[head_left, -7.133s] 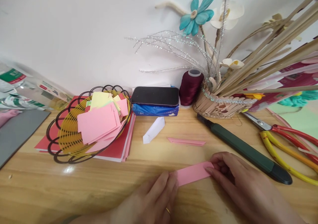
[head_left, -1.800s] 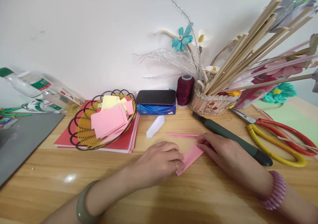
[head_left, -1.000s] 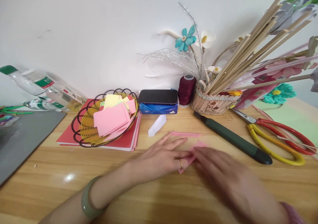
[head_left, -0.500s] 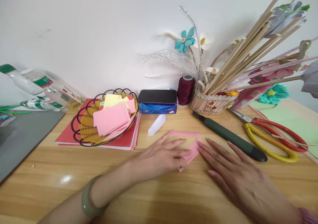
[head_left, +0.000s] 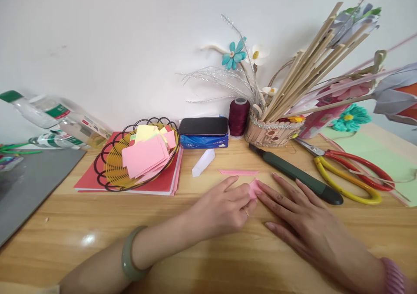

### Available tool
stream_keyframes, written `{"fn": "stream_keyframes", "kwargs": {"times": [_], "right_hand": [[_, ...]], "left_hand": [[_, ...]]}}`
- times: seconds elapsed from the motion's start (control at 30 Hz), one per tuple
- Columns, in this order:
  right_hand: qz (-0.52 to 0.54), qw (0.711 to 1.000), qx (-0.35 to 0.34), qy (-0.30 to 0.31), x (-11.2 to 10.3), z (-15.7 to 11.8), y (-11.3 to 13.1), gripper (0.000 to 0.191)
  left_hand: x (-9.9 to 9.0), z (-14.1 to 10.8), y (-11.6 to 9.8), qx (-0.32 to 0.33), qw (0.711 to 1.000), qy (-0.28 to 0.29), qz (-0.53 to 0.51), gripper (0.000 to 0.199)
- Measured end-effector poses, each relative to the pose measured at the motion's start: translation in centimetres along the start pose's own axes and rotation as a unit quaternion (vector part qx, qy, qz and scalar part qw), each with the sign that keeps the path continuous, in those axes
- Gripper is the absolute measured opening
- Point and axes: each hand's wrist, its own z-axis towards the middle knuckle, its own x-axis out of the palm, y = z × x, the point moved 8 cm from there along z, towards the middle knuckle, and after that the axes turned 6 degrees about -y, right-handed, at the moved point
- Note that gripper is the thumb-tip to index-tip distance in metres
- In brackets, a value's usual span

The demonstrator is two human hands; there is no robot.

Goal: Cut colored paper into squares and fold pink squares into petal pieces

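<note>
A small pink paper (head_left: 253, 189) lies on the wooden table, mostly covered by my hands. My left hand (head_left: 224, 205) has its fingers curled over the paper's left part, closed on it. Flat on the table to the right, my right hand (head_left: 302, 220) has its fingers spread, with fingertips touching the paper's right edge. Just beyond my left hand is a narrow folded pink strip (head_left: 239, 172). A folded white paper piece (head_left: 203, 163) rests farther left.
A wire basket (head_left: 112, 168) of coloured paper slips stands on red sheets (head_left: 86, 179). Behind are a phone (head_left: 204, 127) on a blue packet, maroon thread (head_left: 239, 118) and a stick-filled holder (head_left: 273, 131). A dark green cutter (head_left: 299, 174) and scissors (head_left: 355, 172) lie right.
My left fingers have curled in over the pink paper, hiding more of it. My right hand stays flat at its edge. The whole view has shifted slightly.
</note>
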Motion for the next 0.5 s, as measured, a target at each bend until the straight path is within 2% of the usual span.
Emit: {"fn": "stream_keyframes", "kwargs": {"times": [0.13, 0.3, 0.5], "right_hand": [[0.010, 1.000, 0.013, -0.006, 0.2, -0.3, -0.3, 0.061], [0.000, 1.000, 0.023, 0.013, 0.4, -0.4, -0.4, 0.058], [0.028, 0.998, 0.045, 0.021, 0.4, -0.2, -0.5, 0.051]], "left_hand": [[0.9, 0.5, -0.3, -0.004, 1.000, 0.002, -0.013, 0.020], [1.5, -0.2, 0.7, -0.114, 0.991, 0.027, -0.064, 0.021], [-0.7, -2.6, 0.3, -0.156, 0.984, 0.006, -0.083, 0.020]]}}
